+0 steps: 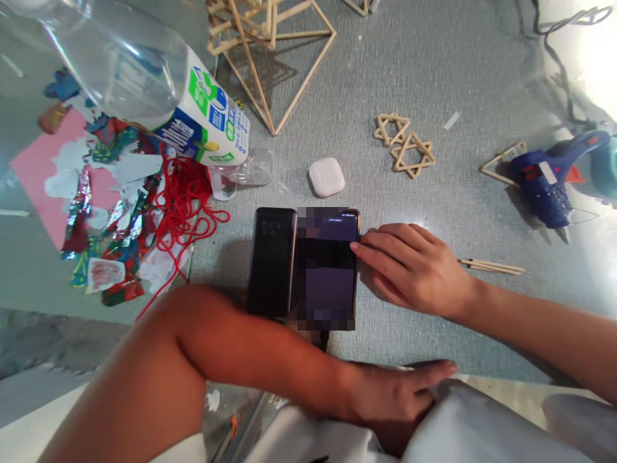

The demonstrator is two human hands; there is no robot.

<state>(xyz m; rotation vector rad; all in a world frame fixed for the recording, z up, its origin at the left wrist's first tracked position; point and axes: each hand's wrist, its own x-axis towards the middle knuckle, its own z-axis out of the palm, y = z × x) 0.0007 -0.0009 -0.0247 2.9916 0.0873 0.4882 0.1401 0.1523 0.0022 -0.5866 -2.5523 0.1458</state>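
A lit phone point(332, 270) lies flat on the grey tabletop, part of its screen pixelated. My right hand point(417, 267) rests to its right with the fingers loosely stretched, one fingertip touching the phone's right edge. Nothing is gripped in it. Left of the lit phone lies a dark power bank or second phone point(272, 260); I cannot tell which. My left arm crosses in front of both, and my left hand point(398, 392) lies at the table's near edge by my lap, a finger extended and the others partly hidden. A dark cable point(324, 339) leaves the lit phone's lower end.
Beyond the phones lies a white earbud case point(327, 177). Small stick stars point(413, 155), a stick frame point(301, 77), thin sticks point(494, 266) and a blue glue gun point(542, 183) lie around. At left are a large plastic bottle point(212, 122), red cord point(186, 206) and paper scraps point(106, 275).
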